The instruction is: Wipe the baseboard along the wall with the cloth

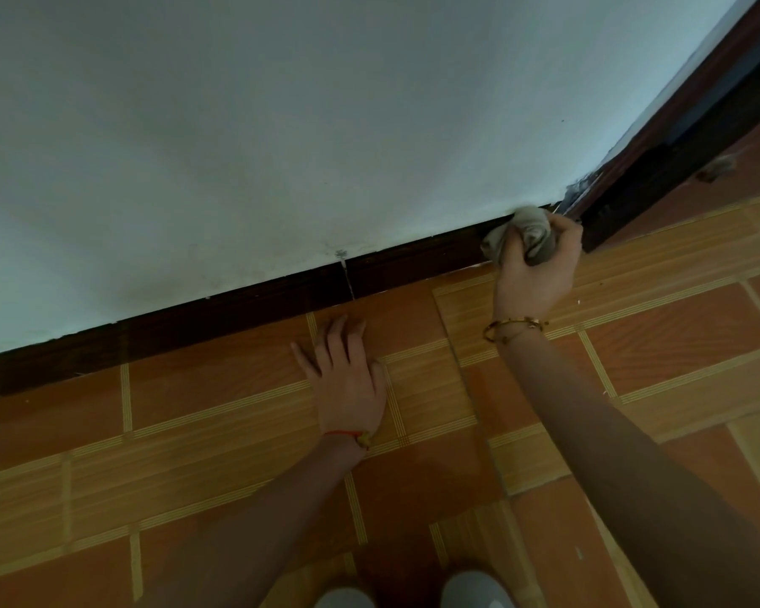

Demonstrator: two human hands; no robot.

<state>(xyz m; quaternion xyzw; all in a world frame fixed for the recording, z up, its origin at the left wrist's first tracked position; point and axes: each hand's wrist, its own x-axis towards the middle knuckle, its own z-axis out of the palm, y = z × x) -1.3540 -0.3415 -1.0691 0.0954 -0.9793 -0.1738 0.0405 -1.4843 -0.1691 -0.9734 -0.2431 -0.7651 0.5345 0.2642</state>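
A dark brown baseboard (pixel 238 305) runs along the foot of the pale wall, rising from lower left to upper right. My right hand (pixel 538 265) grips a bunched grey cloth (pixel 523 232) and holds it against the baseboard's right end, close to the corner. My left hand (pixel 347 370) rests flat on the tiled floor a little in front of the baseboard, fingers spread and straight, holding nothing. A thin pale crack (pixel 347 280) crosses the baseboard above the left hand.
The floor (pixel 194 432) is orange and tan patterned tile. A dark wooden door frame (pixel 676 138) stands at the upper right, right of the cloth. Two grey shoe tips (pixel 474 590) show at the bottom edge. The pale wall (pixel 281 125) fills the upper half.
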